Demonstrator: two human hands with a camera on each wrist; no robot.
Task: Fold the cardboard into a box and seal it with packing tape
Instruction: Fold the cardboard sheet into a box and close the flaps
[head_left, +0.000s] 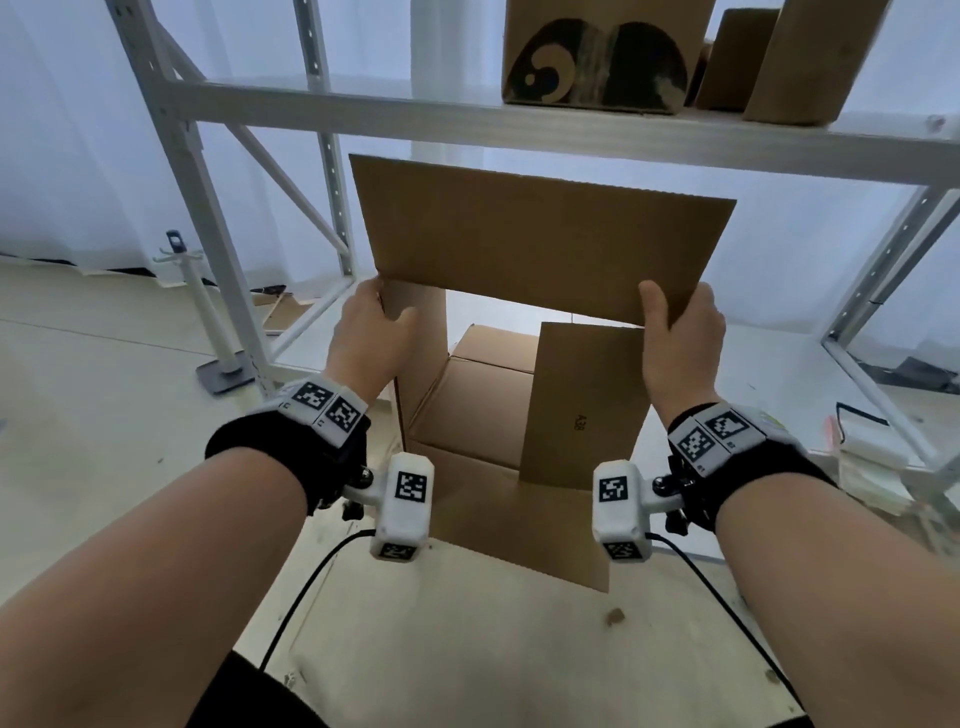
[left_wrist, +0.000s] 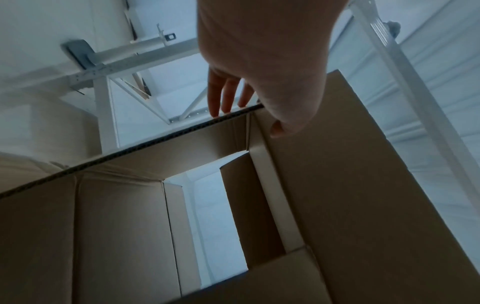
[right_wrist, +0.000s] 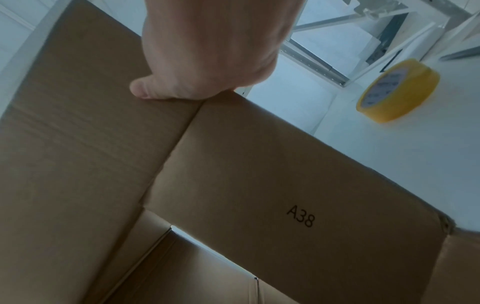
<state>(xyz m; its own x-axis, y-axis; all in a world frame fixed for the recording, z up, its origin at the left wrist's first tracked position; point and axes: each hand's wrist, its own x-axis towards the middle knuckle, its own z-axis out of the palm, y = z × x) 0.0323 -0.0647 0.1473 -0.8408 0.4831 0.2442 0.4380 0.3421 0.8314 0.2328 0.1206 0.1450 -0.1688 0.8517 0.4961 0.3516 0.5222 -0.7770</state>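
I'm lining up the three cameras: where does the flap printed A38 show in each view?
Head: flap printed A38, centre-right, below the right hand.
Left wrist: print not visible; I cannot tell which flap it is.
Right wrist: lower centre-right.
Shared landmark: the white shelf frame.

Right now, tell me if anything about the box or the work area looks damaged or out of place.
Nothing stands out. The cardboard box is half-formed with flaps open, both hands, left hand and right hand, holding its far flap. The cardboard looks untorn. The tape roll lies on its side nearby.
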